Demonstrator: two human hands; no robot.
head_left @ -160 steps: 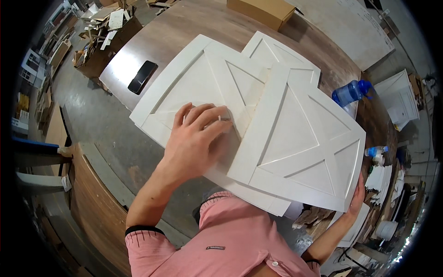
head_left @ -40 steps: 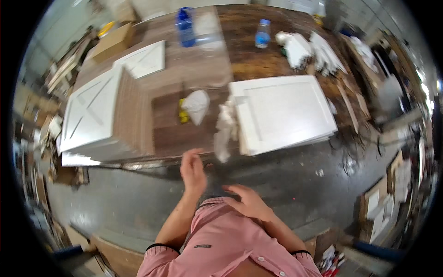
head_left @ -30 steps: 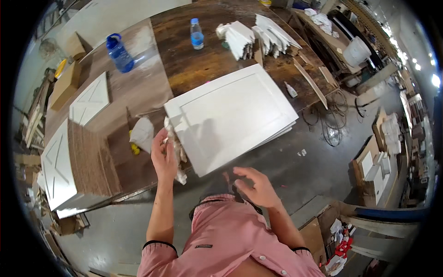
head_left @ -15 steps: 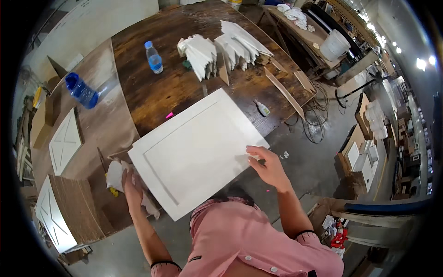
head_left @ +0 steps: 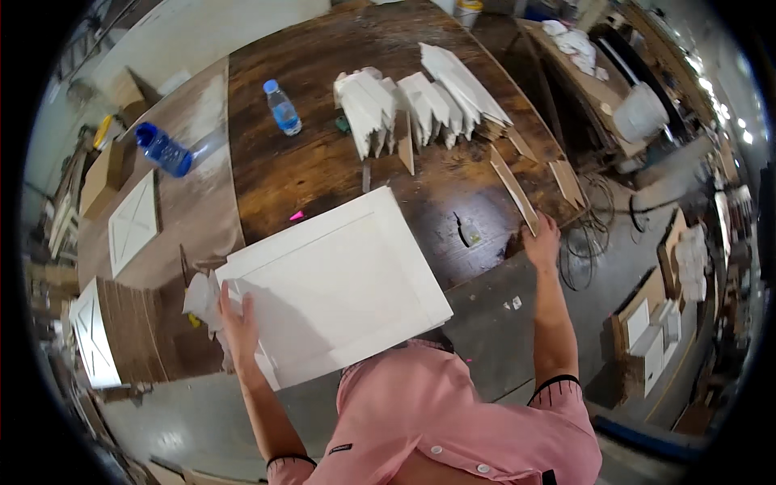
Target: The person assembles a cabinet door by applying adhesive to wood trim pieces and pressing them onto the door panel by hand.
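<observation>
The dark-brown wooden desk (head_left: 283,178) extended beneath the white rectangular recessed panel (head_left: 339,283). The thin tan wooden strip (head_left: 512,189) lay right of the panel; the right hand (head_left: 543,242) adjoined it, grasp indeterminable. The left hand (head_left: 238,325) was spread, ungripping, at the panel's left edge.

A wooden table (head_left: 283,182) is carrying white panels (head_left: 339,283), a wood strip (head_left: 512,187), white strips (head_left: 368,105), two bottles (head_left: 165,150) and a brown-edged stack (head_left: 133,323).

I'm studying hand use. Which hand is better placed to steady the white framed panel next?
Left hand, probably: it is at the left edge of the white framed panel, while the right hand is away from it, beside a narrow wooden strip.
</observation>
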